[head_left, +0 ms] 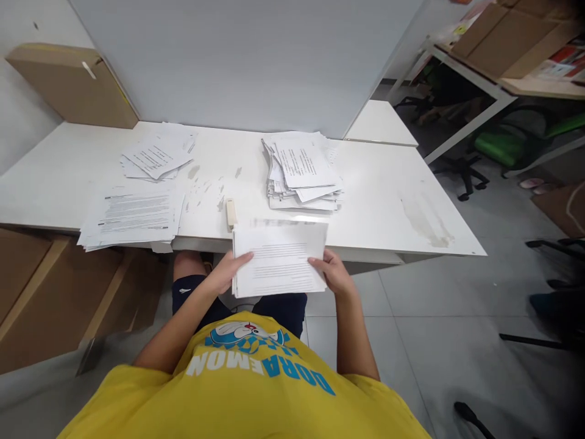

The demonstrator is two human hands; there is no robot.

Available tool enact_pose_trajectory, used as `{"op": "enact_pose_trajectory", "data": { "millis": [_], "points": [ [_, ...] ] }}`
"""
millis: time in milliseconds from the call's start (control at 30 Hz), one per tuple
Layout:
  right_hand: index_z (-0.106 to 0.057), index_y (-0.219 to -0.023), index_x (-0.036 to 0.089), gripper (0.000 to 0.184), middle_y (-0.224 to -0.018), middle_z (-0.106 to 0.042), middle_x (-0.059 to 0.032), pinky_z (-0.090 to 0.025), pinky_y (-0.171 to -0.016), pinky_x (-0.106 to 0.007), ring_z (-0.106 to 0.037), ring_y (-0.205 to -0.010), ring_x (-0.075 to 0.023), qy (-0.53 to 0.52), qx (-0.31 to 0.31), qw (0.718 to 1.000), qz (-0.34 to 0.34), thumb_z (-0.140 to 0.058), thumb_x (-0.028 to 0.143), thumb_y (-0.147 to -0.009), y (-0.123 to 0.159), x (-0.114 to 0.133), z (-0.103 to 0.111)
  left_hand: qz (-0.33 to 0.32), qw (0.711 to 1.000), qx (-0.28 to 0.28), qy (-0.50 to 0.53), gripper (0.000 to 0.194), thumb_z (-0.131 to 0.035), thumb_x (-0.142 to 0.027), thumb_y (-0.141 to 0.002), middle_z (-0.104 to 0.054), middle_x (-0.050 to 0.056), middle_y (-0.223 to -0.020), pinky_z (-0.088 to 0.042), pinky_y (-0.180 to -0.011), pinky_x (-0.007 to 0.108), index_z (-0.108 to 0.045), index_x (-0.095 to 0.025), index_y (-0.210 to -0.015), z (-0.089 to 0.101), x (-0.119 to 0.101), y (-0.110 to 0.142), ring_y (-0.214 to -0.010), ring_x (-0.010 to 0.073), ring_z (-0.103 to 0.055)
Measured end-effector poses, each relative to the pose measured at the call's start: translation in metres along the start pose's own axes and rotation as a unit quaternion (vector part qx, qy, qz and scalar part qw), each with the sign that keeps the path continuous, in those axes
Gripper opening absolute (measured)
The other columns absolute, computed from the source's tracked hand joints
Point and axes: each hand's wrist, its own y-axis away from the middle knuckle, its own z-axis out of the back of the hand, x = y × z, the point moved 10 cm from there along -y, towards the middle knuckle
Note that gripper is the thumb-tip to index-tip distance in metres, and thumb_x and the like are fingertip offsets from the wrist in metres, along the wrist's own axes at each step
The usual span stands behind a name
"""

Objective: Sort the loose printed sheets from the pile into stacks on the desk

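Observation:
A stack of printed paper sheets [280,262] is held level over my lap, its far side reaching over the desk's front edge. On its left side my left hand [227,271] grips it, thumb on top and fingers hidden beneath. My right hand [334,271] pinches the right side the same way. A small cream-coloured stapler-like object [231,213] lies on the desk just beyond the stack's left corner. Past the held sheets sits a thick, uneven pile of papers [304,167].
The white desk [375,201] carries a neater pile of printed sheets [132,216] at front left and loose papers [158,155] behind it. A cardboard box [75,85] stands at the back left. A grey partition [247,61] rises behind. Chairs, one green [503,143], stand at right.

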Motion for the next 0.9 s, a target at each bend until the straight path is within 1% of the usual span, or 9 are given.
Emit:
{"op": "enact_pose_trajectory", "data": {
  "millis": [67,133,233,333,467,633,700,833,900],
  "points": [
    [-0.072,-0.098,0.023,0.041,-0.1,-0.076,-0.007,-0.055,-0.081,-0.044,-0.071,-0.088,-0.0288,0.001,0.015,0.999,-0.04,-0.082,0.045,-0.065,0.01,-0.013,-0.02,0.025,0.998,-0.034,0.035,0.058,-0.083,-0.052,-0.064,-0.074,0.017,-0.108,-0.055,-0.092,0.048,-0.071,-0.012,-0.104,0.017,0.016,0.019,-0.102,0.0351,-0.07],
    [-0.072,-0.097,0.022,0.04,-0.101,-0.076,-0.0078,-0.055,-0.08,-0.043,-0.071,-0.088,-0.0296,0.001,0.015,0.998,-0.062,-0.082,0.044,-0.064,0.011,-0.019,-0.033,0.008,0.997,-0.069,0.04,0.058,-0.084,-0.051,-0.062,-0.075,0.016,-0.105,-0.055,-0.091,0.046,-0.07,-0.012,-0.102,0.034,0.018,0.027,-0.101,0.0347,-0.07],
    [-0.07,-0.101,0.022,0.044,-0.103,-0.075,-0.007,-0.054,-0.083,-0.044,-0.07,-0.092,-0.0301,-0.004,-0.002,0.998,-0.056,-0.081,0.041,-0.063,-0.003,-0.016,-0.04,-0.047,0.992,-0.119,-0.003,0.059,-0.082,-0.051,-0.062,-0.075,0.013,-0.101,-0.055,-0.087,0.041,-0.067,-0.013,-0.104,0.056,0.005,0.021,-0.097,0.0314,-0.07],
    [-0.067,-0.108,0.024,0.047,-0.109,-0.074,-0.0053,-0.051,-0.092,-0.045,-0.068,-0.101,-0.0295,-0.002,-0.015,1.0,-0.005,-0.079,0.038,-0.065,-0.022,-0.002,-0.042,-0.075,0.982,-0.158,-0.067,0.059,-0.079,-0.049,-0.065,-0.075,0.01,-0.091,-0.054,-0.079,0.037,-0.062,-0.013,-0.109,0.072,-0.008,0.006,-0.087,0.0276,-0.071],
    [-0.065,-0.106,0.024,0.046,-0.109,-0.074,-0.0048,-0.05,-0.093,-0.044,-0.067,-0.101,-0.0285,0.009,-0.015,1.0,0.02,-0.078,0.038,-0.064,-0.039,0.005,-0.045,-0.084,0.965,-0.184,-0.166,0.051,-0.071,-0.045,-0.071,-0.072,0.007,-0.08,-0.052,-0.068,0.033,-0.057,-0.015,-0.11,0.083,-0.022,-0.006,-0.076,0.025,-0.07],
    [-0.063,-0.105,0.022,0.043,-0.104,-0.074,-0.0059,-0.052,-0.088,-0.044,-0.069,-0.094,-0.0274,0.029,-0.014,0.999,0.021,-0.073,0.043,-0.069,-0.046,0.006,-0.044,-0.132,0.892,-0.248,-0.355,0.032,-0.062,-0.041,-0.08,-0.067,0.001,-0.067,-0.047,-0.064,0.031,-0.057,-0.019,-0.103,0.09,-0.055,-0.005,-0.062,0.0208,-0.064],
    [-0.062,-0.105,0.022,0.041,-0.103,-0.074,-0.0062,-0.052,-0.087,-0.044,-0.068,-0.093,-0.027,0.043,-0.015,0.999,0.025,-0.071,0.045,-0.071,-0.047,0.007,-0.044,-0.139,0.884,-0.246,-0.373,0.034,-0.06,-0.04,-0.082,-0.065,-0.001,-0.065,-0.046,-0.063,0.03,-0.056,-0.019,-0.108,0.09,-0.062,-0.009,-0.059,0.02,-0.063],
    [-0.062,-0.104,0.023,0.042,-0.104,-0.074,-0.0054,-0.053,-0.087,-0.043,-0.068,-0.094,-0.0261,0.044,-0.012,0.999,0.028,-0.072,0.045,-0.069,-0.048,0.007,-0.045,-0.108,0.888,-0.215,-0.393,0.041,-0.057,-0.038,-0.084,-0.06,-0.004,-0.058,-0.047,-0.061,0.031,-0.053,-0.017,-0.119,0.089,-0.062,-0.019,-0.055,0.0203,-0.061],
    [-0.063,-0.104,0.023,0.043,-0.105,-0.074,-0.0052,-0.054,-0.087,-0.043,-0.068,-0.094,-0.0258,0.041,-0.012,0.999,0.032,-0.073,0.045,-0.068,-0.048,0.007,-0.044,-0.101,0.866,-0.214,-0.44,0.041,-0.056,-0.039,-0.086,-0.061,-0.002,-0.058,-0.048,-0.065,0.033,-0.054,-0.016,-0.12,0.087,-0.065,-0.018,-0.06,0.023,-0.064]
  ]
}}
